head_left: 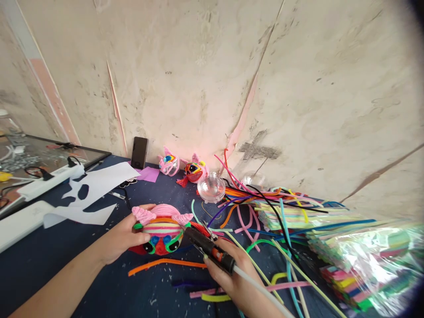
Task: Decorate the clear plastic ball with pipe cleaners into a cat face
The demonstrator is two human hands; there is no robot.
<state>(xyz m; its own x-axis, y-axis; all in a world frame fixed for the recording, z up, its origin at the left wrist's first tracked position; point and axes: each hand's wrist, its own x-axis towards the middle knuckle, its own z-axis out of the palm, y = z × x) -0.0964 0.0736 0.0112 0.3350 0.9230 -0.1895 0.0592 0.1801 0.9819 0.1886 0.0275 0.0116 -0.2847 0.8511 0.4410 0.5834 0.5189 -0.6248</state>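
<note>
Dark-blue tabletop (109,293) beneath, the left hand (121,240) grips a fuzzy, rainbow-striped head (163,226) with pink ears (143,215), the right hand (243,260) clasping a black tool (205,247).

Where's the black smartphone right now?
Head view, left of centre: the black smartphone stands against the wall, by the purple paper and left of the pink-eared clear ball.

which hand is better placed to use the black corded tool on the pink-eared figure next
Probably the right: the right hand holds the black corded tool, its front end beside the pink-eared figure, while the left hand grips the figure's opposite side.
</note>
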